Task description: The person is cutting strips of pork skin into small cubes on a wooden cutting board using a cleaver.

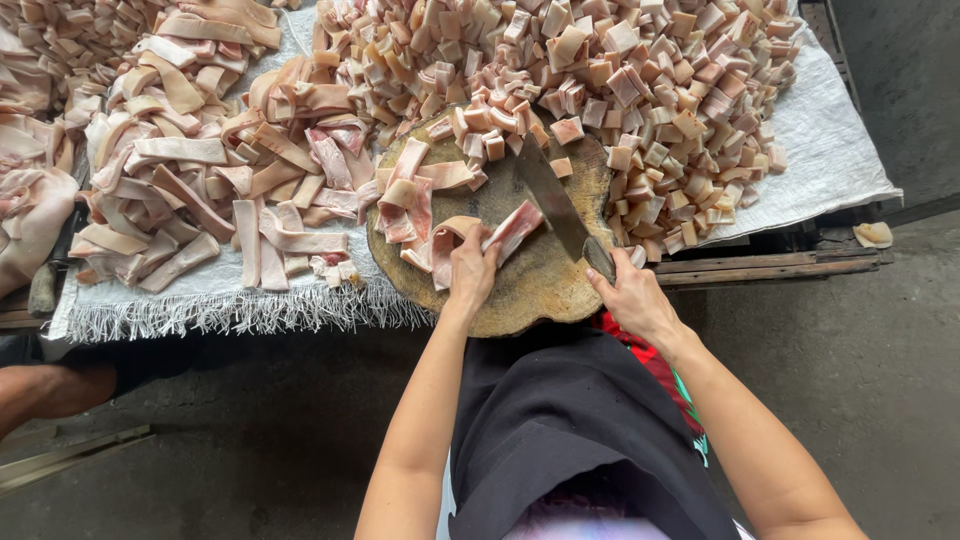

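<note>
At frame centre the left hand (470, 272) presses down on a pink strip of meat (512, 230) lying on the round wooden chopping block (530, 290), its grip closed over the strip's end; the right hand (632, 300) has its grip wrapped around the cleaver (550, 200) handle, blade slanting across the block; cubed meat (640, 80) fills the upper right of the bench, long strips (200, 180) the upper left, on white cloth (830, 150).
</note>
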